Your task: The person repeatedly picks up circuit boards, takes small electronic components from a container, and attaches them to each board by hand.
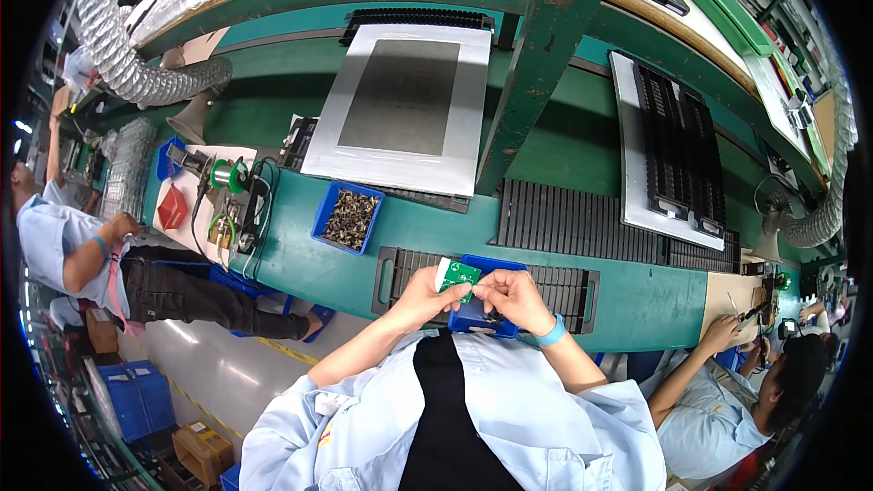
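A small green circuit board (460,275) with a white edge is in my left hand (422,298), thumb and fingers closed on its lower part. My right hand (511,298) is pinched at the board's right edge; what lies between its fingertips is too small to make out. Both hands are over a blue bin (475,318), which shows a few small dark parts inside. Under and behind that bin lies a black slotted rack (562,289) on the green bench. To the left of it stands a blue bin of small metal-legged components (351,218).
A green steel post (532,73) rises beyond the bench (655,300). A framed panel (400,95) leans at the back. Soldering gear with a green wire spool (229,175) stands at left. Black racks (582,223) lie at right. Co-workers (68,255) sit on both sides.
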Action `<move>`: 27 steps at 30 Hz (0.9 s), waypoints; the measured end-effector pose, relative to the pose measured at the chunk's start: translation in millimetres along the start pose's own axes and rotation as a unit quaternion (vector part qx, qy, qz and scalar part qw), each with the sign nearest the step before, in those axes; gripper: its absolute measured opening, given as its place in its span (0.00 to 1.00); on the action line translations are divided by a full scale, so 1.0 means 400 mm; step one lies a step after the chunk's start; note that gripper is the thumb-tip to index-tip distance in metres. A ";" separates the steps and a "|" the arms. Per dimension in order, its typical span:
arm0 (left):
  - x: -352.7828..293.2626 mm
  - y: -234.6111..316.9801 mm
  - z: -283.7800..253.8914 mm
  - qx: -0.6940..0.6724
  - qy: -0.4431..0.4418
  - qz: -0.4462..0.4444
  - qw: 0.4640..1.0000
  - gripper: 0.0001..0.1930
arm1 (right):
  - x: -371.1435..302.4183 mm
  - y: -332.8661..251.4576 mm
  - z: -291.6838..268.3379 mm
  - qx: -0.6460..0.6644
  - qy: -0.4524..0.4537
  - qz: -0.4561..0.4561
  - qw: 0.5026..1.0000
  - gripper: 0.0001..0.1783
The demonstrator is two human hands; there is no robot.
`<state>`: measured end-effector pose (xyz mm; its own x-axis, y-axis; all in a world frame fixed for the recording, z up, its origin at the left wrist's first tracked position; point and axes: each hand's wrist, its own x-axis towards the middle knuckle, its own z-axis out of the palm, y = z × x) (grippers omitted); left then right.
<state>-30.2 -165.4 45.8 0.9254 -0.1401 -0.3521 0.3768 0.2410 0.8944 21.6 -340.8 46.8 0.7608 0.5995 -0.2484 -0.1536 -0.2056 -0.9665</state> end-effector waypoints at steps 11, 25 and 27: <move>0.000 -0.001 -0.001 -0.070 0.007 -0.009 0.997 0.03 | -0.011 -0.035 -0.008 -0.029 -0.005 -0.009 1.000 0.04; -0.004 -0.013 -0.004 -0.211 -0.083 -0.018 0.974 0.02 | -0.010 0.019 0.015 0.379 -0.105 0.051 0.918 0.02; -0.004 -0.012 -0.003 -0.215 -0.089 -0.016 0.972 0.02 | -0.012 0.022 0.020 0.392 -0.107 0.050 0.912 0.02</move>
<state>-33.4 -165.1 41.9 0.9057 -0.3092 -0.2901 0.4228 0.6082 0.6718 11.7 -339.4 38.8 0.5910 0.7625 -0.2635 -0.6827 0.2987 -0.6669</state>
